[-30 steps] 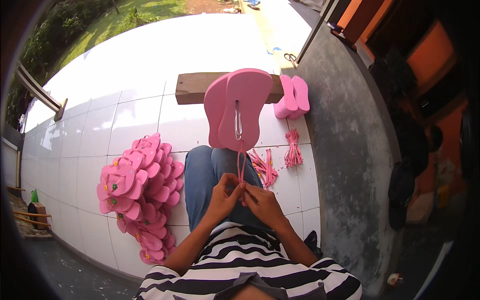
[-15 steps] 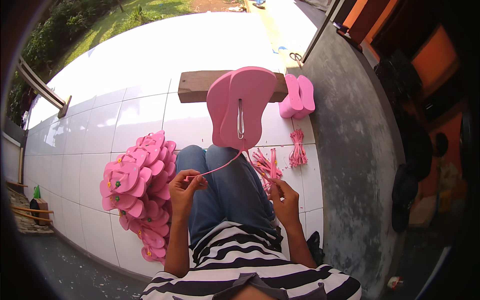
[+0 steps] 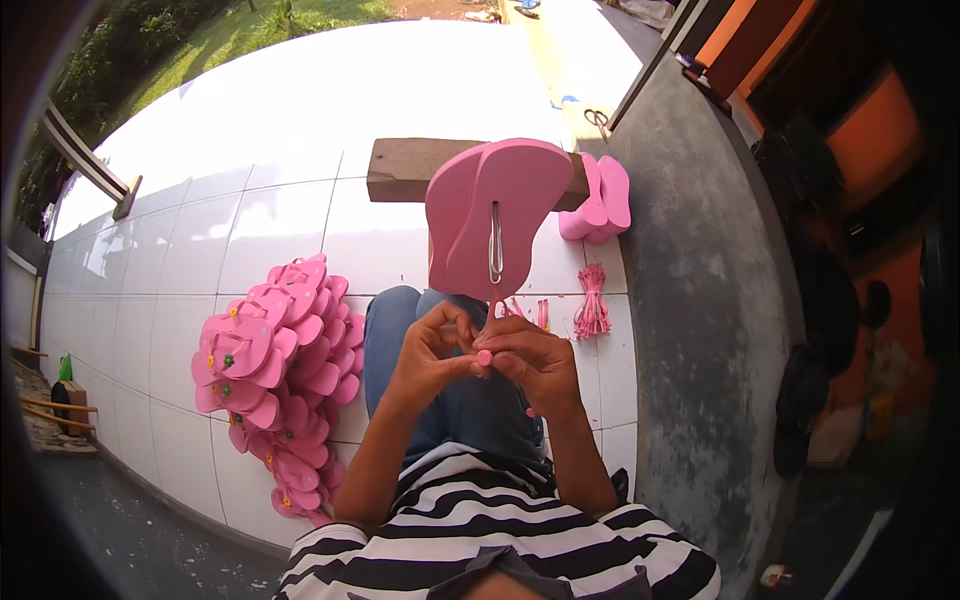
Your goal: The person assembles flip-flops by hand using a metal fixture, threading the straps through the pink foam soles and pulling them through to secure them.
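In front of me, pink flip-flop soles [image 3: 465, 225] stand nearly upright against a wooden beam [image 3: 400, 172]. A bent metal wire loop [image 3: 495, 255] sticks out of a hole in the front sole. At the soles' lower end my hands meet over a thin pink flip-flop strap [image 3: 493, 308]. My left hand [image 3: 435, 355] is closed, its thumb and fingertips pinching the strap beside a round pink end [image 3: 484, 357]. My right hand [image 3: 540, 362] pinches the strap from the other side, touching the same round end. Curled fingers hide most of the strap.
A heap of finished pink flip-flops [image 3: 265, 345] lies on the white tiles to my left. On the right are stacked pink soles [image 3: 608, 200], a tied bundle of pink straps [image 3: 592, 305] and scissors [image 3: 597, 120]. A grey ledge [image 3: 700, 330] runs along the right.
My hands were apart, each holding one end of the strap; they have come together below the soles. The strap's long free curve is now gathered between my fingers.
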### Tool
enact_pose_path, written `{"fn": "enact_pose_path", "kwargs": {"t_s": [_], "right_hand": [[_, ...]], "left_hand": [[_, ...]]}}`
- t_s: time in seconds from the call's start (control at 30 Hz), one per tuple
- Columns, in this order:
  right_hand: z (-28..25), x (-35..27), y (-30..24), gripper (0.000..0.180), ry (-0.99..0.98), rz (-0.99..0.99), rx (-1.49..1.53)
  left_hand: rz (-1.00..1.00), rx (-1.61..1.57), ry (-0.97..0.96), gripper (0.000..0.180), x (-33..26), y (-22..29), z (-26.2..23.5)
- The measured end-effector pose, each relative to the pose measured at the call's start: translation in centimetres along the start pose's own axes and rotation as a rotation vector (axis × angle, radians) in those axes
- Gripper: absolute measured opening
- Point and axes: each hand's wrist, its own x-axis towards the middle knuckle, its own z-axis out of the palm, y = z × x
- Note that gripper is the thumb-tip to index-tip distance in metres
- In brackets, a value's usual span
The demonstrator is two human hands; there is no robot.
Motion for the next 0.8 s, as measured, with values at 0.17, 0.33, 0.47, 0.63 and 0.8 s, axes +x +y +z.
{"fn": "enact_pose_path", "kwargs": {"t_s": [0.17,0.33,0.47,0.63,0.8], "right_hand": [[0.5,1.8,-0.7,0.016,0.089,-0.049,-0.021],[2.6,4.5,-2.5,0.014,0.376,-0.296,0.078],[2.9,5.0,-2.9,0.016,0.407,-0.334,-0.098],[3.3,4.9,-1.8,0.016,0.379,-0.390,-0.141],[2.7,5.0,-2.1,0.014,0.307,-0.372,-0.318]], "left_hand": [[0.084,0.162,0.007,0.044,2.1,1.6,-0.4],[0.546,0.565,0.131,0.031,6.0,6.6,0.4],[0.778,1.164,0.237,0.026,8.6,11.3,3.1],[0.857,1.547,0.140,0.026,10.2,12.2,4.0],[0.944,1.565,0.118,0.028,9.7,11.9,4.9]]}}
